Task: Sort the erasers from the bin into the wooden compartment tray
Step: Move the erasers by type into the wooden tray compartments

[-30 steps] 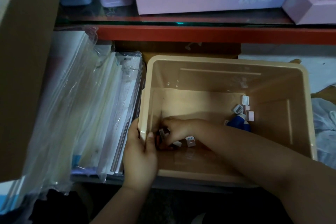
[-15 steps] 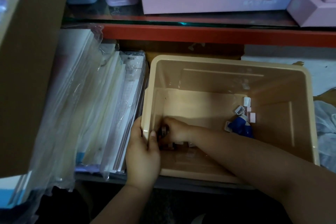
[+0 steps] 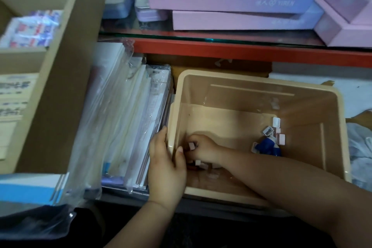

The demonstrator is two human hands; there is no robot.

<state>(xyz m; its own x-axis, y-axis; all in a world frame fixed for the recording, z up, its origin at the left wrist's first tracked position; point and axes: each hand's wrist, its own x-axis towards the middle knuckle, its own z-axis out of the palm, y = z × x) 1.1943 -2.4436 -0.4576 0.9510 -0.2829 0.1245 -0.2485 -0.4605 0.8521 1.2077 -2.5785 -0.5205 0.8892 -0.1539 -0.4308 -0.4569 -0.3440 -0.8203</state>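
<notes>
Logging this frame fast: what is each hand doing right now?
Left hand: grips the left rim of the beige plastic bin.
Right hand: pinches a small pale pink eraser inside the bin.

- Single head-worn camera, looking forward and steeply down into the beige bin (image 3: 241,99), close in, forearms (image 3: 277,171) filling the bottom edge.
- Wide-angle sweep: red shelf edge (image 3: 241,49) across the top, cardboard box (image 3: 66,86) on the far left.
</notes>
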